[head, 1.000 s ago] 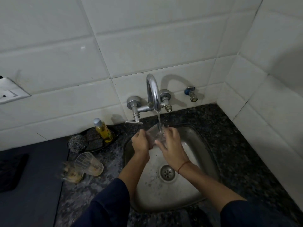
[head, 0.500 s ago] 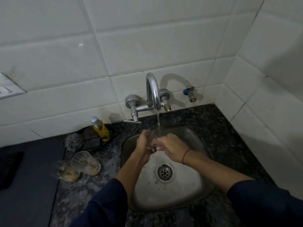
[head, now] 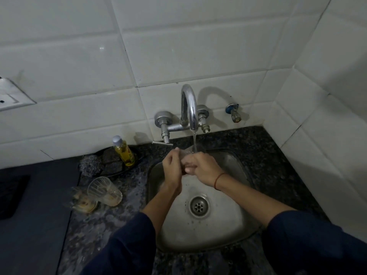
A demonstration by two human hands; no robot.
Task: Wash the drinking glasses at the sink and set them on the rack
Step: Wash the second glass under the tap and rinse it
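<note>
Large white glossy wall tiles (head: 178, 56) w/ thin dark grout lines cover far wall; 2nd tiled wall (head: 327, 96) meets it at right, forming a corner. White switch plate (head: 12, 94) at far left edge. Dark speckled granite counter (head: 268, 155) runs along wall base. Flat dark grey surface (head: 35, 205) adjoins counter at left. Lighting dim, soft shadows on tiles.

Both forearms reach in from 6 o'clock, in dark sleeves pushed up past the wrists. The left hand (head: 172, 169) is curled closed at 9 o'clock of the right hand (head: 202, 169), their fingers meeting. A thin red thread circles the right wrist.
</note>
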